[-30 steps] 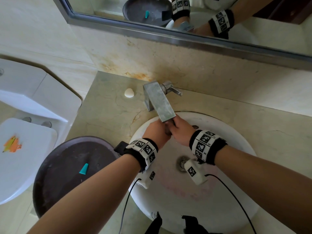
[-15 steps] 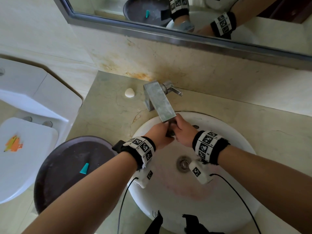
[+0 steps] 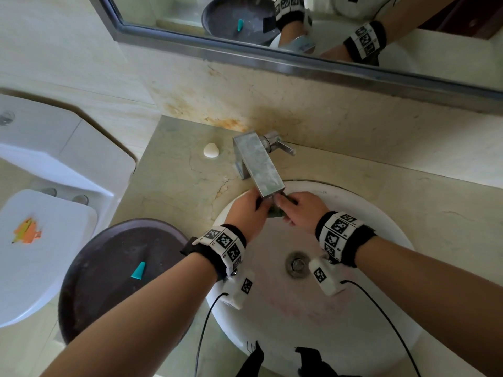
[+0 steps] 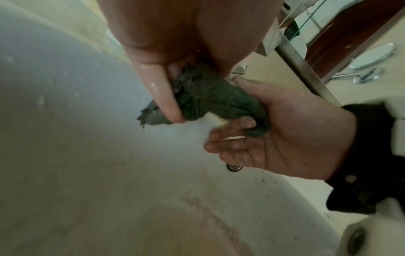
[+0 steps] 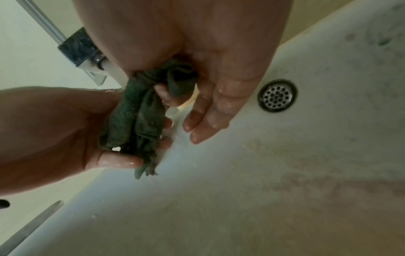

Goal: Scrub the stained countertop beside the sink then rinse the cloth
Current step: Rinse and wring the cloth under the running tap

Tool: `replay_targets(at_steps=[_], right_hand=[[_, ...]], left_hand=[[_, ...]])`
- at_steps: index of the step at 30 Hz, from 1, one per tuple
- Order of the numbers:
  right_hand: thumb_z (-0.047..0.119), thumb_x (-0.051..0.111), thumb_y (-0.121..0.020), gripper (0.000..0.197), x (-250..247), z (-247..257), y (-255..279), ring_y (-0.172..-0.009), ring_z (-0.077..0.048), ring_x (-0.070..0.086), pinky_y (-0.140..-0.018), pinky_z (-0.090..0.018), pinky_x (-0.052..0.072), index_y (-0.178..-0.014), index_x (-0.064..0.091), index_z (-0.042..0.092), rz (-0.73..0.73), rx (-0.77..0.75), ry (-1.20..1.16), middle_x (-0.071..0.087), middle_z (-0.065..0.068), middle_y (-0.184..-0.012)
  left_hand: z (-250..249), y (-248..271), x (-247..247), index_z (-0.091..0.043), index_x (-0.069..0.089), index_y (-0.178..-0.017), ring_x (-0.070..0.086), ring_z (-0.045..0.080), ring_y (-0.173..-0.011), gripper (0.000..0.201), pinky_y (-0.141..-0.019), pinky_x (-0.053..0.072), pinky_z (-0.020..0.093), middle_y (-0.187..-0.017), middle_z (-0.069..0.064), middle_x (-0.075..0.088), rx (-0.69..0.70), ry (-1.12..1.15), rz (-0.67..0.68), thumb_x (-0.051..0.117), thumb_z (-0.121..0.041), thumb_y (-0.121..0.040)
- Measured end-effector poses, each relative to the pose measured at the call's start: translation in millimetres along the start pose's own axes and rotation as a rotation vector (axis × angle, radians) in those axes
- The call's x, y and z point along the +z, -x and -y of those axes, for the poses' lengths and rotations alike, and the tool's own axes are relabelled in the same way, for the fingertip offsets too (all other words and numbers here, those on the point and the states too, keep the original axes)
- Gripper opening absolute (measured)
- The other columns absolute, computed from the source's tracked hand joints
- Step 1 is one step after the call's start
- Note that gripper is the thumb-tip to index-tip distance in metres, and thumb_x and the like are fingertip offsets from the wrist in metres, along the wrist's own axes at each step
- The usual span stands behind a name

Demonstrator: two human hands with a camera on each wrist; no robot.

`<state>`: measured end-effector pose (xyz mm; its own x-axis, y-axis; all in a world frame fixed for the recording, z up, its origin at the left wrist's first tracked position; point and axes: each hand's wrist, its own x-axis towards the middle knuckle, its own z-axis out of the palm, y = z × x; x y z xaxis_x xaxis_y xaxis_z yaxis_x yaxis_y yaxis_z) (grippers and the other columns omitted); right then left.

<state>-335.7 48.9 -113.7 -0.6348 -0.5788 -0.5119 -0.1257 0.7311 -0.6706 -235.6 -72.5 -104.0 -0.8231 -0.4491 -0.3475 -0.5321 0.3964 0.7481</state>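
Note:
A wet dark green cloth (image 3: 277, 210) (image 4: 203, 97) (image 5: 140, 114) is bunched up between both hands under the spout of the metal tap (image 3: 261, 167), above the white sink (image 3: 386, 221). My left hand (image 3: 249, 210) (image 4: 175, 57) grips one end, thumb pressed along it. My right hand (image 3: 300, 212) (image 5: 197, 57) pinches the other end with thumb and forefinger, its other fingers wet and straight. The beige countertop (image 3: 179, 180) lies left of the sink, with rusty stains near the wall.
A small white soap (image 3: 211, 151) lies on the countertop left of the tap. The tap lever (image 3: 283, 146) points right. The drain (image 3: 296, 263) sits mid-basin. A dark round bin lid (image 3: 109, 270) and a white toilet (image 3: 40, 240) stand to the left. A mirror (image 3: 326, 28) hangs above.
Both hands stay under the spout, working the cloth; more of the green cloth now shows between them, and the wrists have shifted slightly apart.

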Motion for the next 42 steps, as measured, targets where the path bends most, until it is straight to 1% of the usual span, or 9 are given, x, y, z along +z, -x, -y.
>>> replay_targets(at_steps=[5,12,17,24,27,33,36,39,42], right_hand=[[0.025,0.060,-0.092,0.018,-4,-4,5,-0.066,-0.022,0.066,-0.068,-0.037,0.060,-0.109,0.056,0.021,0.117,-0.059,-0.314,0.069,-0.011,-0.081],[0.035,0.056,-0.094,0.026,-4,-7,-1,-0.087,-0.026,0.066,-0.082,-0.037,0.055,-0.097,0.067,0.012,-0.001,-0.065,-0.136,0.070,-0.008,-0.092],[0.022,0.046,-0.099,0.026,7,-1,0,-0.107,-0.015,0.059,-0.096,-0.031,0.047,-0.121,0.059,0.020,0.033,-0.093,-0.089,0.064,0.001,-0.116],[0.067,0.040,-0.087,0.052,6,1,1,-0.095,-0.015,0.066,-0.090,-0.035,0.052,-0.111,0.064,0.027,0.206,0.009,-0.057,0.071,0.002,-0.102],[0.052,0.045,-0.095,0.037,2,-3,4,-0.095,-0.020,0.066,-0.088,-0.035,0.054,-0.105,0.065,0.023,0.179,0.104,-0.075,0.071,-0.004,-0.101],[0.024,0.059,-0.094,0.026,3,-4,3,-0.106,-0.026,0.064,-0.086,-0.046,0.056,-0.119,0.059,0.015,0.155,0.316,-0.672,0.066,-0.012,-0.116],[0.004,0.058,-0.092,0.025,13,-3,1,-0.105,-0.030,0.064,-0.083,-0.047,0.056,-0.117,0.057,0.012,0.104,0.287,-0.853,0.062,-0.017,-0.119],[-0.002,0.056,-0.089,0.029,18,2,2,-0.107,-0.032,0.063,-0.091,-0.051,0.054,-0.101,0.063,0.024,0.014,0.157,-0.707,0.062,-0.016,-0.120],[-0.001,0.049,-0.091,0.024,13,11,3,-0.111,-0.034,0.061,-0.100,-0.047,0.049,-0.105,0.065,0.011,0.048,0.116,-0.825,0.065,-0.020,-0.116]], left_hand=[[1,1,-2,-0.023,0.059,-0.098,0.067,0.025,-0.066,0.021,-0.065,0.060,0.045,-0.078,0.004,0.068,-0.070,0.091,-0.074,0.038,-0.026,-0.100],[-1,1,-3,-0.026,0.059,-0.105,0.067,0.020,-0.082,0.030,-0.078,0.058,0.041,-0.092,-0.003,0.069,-0.081,0.070,0.025,0.043,-0.048,-0.091],[1,0,0,-0.032,0.052,-0.115,0.066,0.016,-0.089,0.026,-0.081,0.057,0.041,-0.100,-0.008,0.069,-0.011,-0.012,0.018,0.052,-0.031,-0.089],[-1,5,2,-0.025,0.042,-0.119,0.065,0.025,-0.083,0.031,-0.077,0.056,0.046,-0.095,0.004,0.067,0.041,0.018,-0.055,0.040,-0.019,-0.089],[-2,4,-2,-0.023,0.057,-0.115,0.063,0.020,-0.090,0.028,-0.082,0.055,0.038,-0.104,0.001,0.067,-0.037,0.018,-0.043,0.042,-0.018,-0.092],[5,3,-3,-0.006,0.061,-0.097,0.064,0.029,-0.083,0.019,-0.072,0.057,0.043,-0.090,0.011,0.066,-0.061,-0.019,-0.090,0.061,-0.021,-0.085],[7,4,-2,-0.014,0.058,-0.111,0.063,0.024,-0.089,0.029,-0.073,0.054,0.030,-0.103,0.006,0.064,-0.053,0.056,-0.114,0.060,-0.012,-0.081],[6,4,-4,-0.016,0.052,-0.127,0.057,0.023,-0.099,0.046,-0.081,0.053,0.027,-0.126,0.006,0.047,-0.038,-0.045,-0.026,0.060,-0.017,-0.082],[-4,8,-5,-0.019,0.053,-0.132,0.054,0.021,-0.111,0.058,-0.093,0.048,0.026,-0.131,0.005,0.044,0.071,-0.160,0.120,0.070,-0.028,-0.078]])
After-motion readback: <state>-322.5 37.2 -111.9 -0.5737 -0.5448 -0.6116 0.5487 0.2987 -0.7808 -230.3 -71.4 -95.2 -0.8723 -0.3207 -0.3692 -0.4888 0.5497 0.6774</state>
